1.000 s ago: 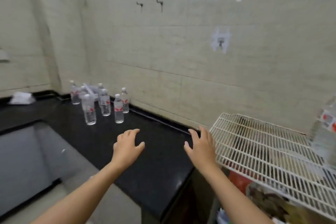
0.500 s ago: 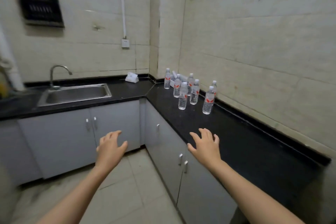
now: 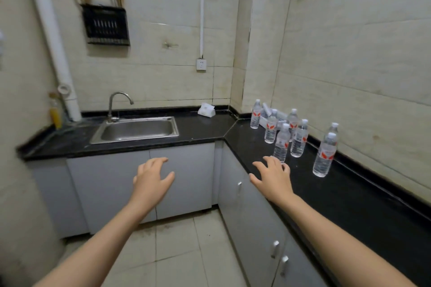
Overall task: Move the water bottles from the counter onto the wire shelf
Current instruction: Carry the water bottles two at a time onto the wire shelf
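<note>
Both hands empty with fingers spread, the right hand (image 3: 271, 176) reaches toward the water bottles (image 3: 281, 145) clustered beyond it on the counter (image 3: 349, 198), while the left hand (image 3: 152, 176) hangs off the counter's edge.

Tabletop (image 3: 205, 129): black, glossy, L-shaped, set along two tiled walls over grey cabinets.
Sink (image 3: 137, 128): stainless steel, sunk into the left run; a curved tap (image 3: 117, 105) is mounted behind it.
Water bottles (image 3: 282, 134): seven are counted, clear with red labels, upright on the right run near the corner; one (image 3: 324, 155) is stood apart, nearest.
White basket (image 3: 268, 115): placed behind the bottles.
Tissue pack (image 3: 206, 109): laid against the back wall.
Yellow bottle (image 3: 55, 113): stood at the far left end.
</note>
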The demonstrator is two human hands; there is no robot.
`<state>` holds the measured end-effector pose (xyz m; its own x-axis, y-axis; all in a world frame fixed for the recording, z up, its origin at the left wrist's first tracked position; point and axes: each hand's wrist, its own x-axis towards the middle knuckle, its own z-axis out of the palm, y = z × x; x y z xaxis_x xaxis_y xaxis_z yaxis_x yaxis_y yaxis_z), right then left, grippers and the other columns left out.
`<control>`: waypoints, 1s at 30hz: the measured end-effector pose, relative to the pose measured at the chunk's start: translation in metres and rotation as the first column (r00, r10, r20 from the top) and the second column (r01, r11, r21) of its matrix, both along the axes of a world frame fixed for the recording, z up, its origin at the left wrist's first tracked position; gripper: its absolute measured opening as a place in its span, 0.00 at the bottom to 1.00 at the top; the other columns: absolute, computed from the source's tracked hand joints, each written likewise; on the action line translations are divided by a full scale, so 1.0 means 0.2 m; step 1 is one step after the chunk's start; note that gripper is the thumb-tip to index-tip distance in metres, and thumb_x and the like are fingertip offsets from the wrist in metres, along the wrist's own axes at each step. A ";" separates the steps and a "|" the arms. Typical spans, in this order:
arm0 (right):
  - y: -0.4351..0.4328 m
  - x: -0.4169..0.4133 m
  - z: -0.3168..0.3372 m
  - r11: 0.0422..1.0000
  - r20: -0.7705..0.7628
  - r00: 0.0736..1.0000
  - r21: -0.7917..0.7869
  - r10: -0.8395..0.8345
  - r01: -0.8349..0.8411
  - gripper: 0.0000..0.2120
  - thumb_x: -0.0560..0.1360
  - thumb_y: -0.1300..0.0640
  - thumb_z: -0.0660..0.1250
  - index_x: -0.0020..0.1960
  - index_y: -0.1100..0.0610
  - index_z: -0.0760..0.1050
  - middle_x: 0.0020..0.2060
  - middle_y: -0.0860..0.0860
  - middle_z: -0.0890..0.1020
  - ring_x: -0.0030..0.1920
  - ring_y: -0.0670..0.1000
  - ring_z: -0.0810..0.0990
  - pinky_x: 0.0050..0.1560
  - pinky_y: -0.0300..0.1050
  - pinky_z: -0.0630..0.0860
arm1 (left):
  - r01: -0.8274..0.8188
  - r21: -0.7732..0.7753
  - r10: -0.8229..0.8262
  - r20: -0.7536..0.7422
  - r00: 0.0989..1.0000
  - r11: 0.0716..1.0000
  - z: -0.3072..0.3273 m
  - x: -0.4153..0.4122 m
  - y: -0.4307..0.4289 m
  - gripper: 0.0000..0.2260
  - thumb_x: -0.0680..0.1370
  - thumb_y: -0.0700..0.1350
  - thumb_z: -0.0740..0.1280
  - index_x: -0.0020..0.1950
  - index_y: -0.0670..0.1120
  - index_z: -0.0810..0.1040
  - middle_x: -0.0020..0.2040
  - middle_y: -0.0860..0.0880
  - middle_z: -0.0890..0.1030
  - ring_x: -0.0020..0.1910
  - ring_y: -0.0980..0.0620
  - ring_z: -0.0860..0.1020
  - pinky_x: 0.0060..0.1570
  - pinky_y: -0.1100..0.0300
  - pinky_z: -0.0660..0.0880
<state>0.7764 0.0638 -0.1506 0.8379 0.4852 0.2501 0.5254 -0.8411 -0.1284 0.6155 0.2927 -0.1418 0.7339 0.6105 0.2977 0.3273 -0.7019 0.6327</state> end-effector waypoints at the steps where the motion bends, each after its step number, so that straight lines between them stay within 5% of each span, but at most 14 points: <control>1: 0.05 0.09 0.01 1.000 0.004 1.000 0.019 0.005 -0.005 0.21 0.77 0.46 0.56 0.68 0.51 0.65 0.71 0.55 0.62 0.73 0.54 0.55 0.72 0.57 0.52 | -0.004 0.014 0.004 -0.006 1.000 1.000 0.02 0.07 0.05 0.20 0.76 0.46 0.63 0.67 0.45 0.69 0.69 0.44 0.69 0.70 0.43 0.62 0.67 0.49 0.60; 10: 0.45 0.74 -0.07 0.994 -0.059 0.997 0.104 0.041 -0.035 0.21 0.76 0.47 0.58 0.67 0.53 0.68 0.70 0.55 0.65 0.73 0.52 0.57 0.70 0.54 0.55 | -0.067 -0.004 0.067 -0.018 0.998 0.998 0.01 0.75 0.43 0.20 0.75 0.44 0.64 0.67 0.45 0.70 0.68 0.44 0.70 0.69 0.43 0.64 0.66 0.49 0.62; 16: 0.63 1.02 -0.28 0.998 -0.183 0.982 -0.017 0.052 -0.056 0.22 0.77 0.46 0.56 0.68 0.52 0.65 0.72 0.53 0.61 0.74 0.52 0.54 0.71 0.53 0.53 | -0.056 -0.106 0.044 -0.115 0.992 0.993 -0.23 1.07 0.59 0.19 0.75 0.44 0.65 0.65 0.43 0.71 0.67 0.43 0.71 0.68 0.42 0.65 0.65 0.49 0.63; 30: 1.07 1.86 -0.35 0.967 -0.202 0.947 -0.016 -0.251 0.253 0.21 0.76 0.46 0.58 0.67 0.52 0.68 0.70 0.53 0.65 0.72 0.52 0.58 0.69 0.50 0.57 | 0.179 -0.222 -0.197 -0.064 0.978 0.958 -0.35 2.27 1.27 0.19 0.74 0.43 0.66 0.64 0.44 0.72 0.66 0.42 0.73 0.65 0.41 0.68 0.64 0.48 0.66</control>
